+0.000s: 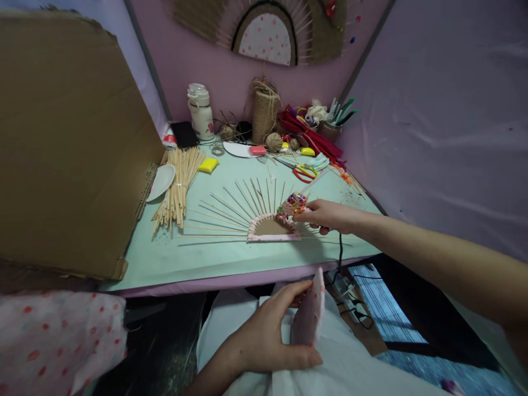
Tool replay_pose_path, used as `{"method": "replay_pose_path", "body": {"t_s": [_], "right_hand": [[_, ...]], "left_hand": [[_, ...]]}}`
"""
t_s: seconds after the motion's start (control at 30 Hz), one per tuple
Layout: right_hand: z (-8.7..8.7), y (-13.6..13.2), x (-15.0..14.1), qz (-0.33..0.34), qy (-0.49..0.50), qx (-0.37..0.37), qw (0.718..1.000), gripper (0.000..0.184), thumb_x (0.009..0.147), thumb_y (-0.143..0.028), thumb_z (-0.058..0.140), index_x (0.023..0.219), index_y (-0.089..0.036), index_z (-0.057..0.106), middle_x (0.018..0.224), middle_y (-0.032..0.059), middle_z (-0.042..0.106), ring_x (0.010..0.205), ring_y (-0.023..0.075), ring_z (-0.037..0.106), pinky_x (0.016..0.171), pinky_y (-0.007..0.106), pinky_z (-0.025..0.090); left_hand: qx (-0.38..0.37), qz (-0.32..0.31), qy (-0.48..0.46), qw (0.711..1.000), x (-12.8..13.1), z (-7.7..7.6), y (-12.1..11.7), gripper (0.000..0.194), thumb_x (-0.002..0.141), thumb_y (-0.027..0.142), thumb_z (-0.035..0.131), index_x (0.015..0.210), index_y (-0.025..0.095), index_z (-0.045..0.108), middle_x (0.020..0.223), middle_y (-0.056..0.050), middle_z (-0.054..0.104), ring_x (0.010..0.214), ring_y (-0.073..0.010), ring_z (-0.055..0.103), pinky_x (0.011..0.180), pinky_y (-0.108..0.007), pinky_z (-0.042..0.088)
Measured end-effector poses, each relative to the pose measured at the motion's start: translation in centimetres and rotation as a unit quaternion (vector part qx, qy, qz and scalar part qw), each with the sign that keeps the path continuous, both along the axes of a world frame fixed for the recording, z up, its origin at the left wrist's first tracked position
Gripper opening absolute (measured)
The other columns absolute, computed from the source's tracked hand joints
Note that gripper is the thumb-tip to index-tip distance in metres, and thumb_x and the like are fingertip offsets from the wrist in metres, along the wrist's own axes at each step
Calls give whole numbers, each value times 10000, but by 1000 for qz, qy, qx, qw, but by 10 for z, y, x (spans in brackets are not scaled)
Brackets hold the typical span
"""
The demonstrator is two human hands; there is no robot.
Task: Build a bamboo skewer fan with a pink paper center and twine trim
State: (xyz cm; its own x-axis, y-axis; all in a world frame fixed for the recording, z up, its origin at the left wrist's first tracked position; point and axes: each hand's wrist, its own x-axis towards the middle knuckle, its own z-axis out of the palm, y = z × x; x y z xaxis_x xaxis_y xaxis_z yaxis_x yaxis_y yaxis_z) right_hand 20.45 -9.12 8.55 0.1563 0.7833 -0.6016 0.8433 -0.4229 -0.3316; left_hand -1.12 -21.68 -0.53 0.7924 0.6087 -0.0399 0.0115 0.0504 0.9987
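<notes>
My right hand point(330, 216) is closed around a hot glue gun point(293, 204) with a colourful patterned body, its cord hanging over the table edge. The gun's front is over the right part of a cardboard half-circle point(270, 226) edged with pink dotted cloth; the exact tip is hard to make out. Thin wooden sticks point(231, 204) fan out from that piece across the table. Above my lap, my left hand point(268, 330) grips a flat dotted fabric-covered piece point(310, 313) by its edges, tilted nearly upright.
A bundle of sticks point(177, 187) and a yellow packet point(208, 165) lie at the left by a large cardboard sheet point(70, 143). Scissors point(303, 171), twine point(265, 115) and a white bottle point(201, 113) are farther back. A power strip point(350, 297) is below the table at right.
</notes>
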Motion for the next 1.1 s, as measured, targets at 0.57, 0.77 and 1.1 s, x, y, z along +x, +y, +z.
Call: {"method": "replay_pose_path", "body": {"t_s": [0.57, 0.77, 1.1], "right_hand": [[-5, -5, 13, 36, 1, -6, 999, 476, 762, -664, 573, 878, -202, 573, 710, -15, 486, 475, 96, 488, 397, 212, 253], [-4, -9, 14, 39, 10, -4, 999, 408, 796, -594, 588, 822, -190, 537, 662, -24, 453, 455, 83, 456, 393, 199, 257], [-18, -10, 29, 42, 25, 16, 999, 394, 823, -579, 563, 793, -186, 547, 650, -22, 450, 491, 88, 461, 439, 201, 337]], "left_hand": [[-5, 6, 10, 1000, 0, -6, -3, 953, 646, 403, 825, 1464, 251, 361, 1481, -108, 427, 1295, -311, 462, 1090, -424, 371], [-3, 1, 7, 1000, 0, -5, -2, 943, 653, 408, 822, 1461, 245, 364, 1484, -108, 423, 1305, -301, 456, 1092, -413, 374], [-9, 0, 11, 1000, 0, -5, -2, 935, 662, 401, 813, 1464, 236, 361, 1484, -118, 421, 1305, -301, 456, 1097, -435, 372]]}}
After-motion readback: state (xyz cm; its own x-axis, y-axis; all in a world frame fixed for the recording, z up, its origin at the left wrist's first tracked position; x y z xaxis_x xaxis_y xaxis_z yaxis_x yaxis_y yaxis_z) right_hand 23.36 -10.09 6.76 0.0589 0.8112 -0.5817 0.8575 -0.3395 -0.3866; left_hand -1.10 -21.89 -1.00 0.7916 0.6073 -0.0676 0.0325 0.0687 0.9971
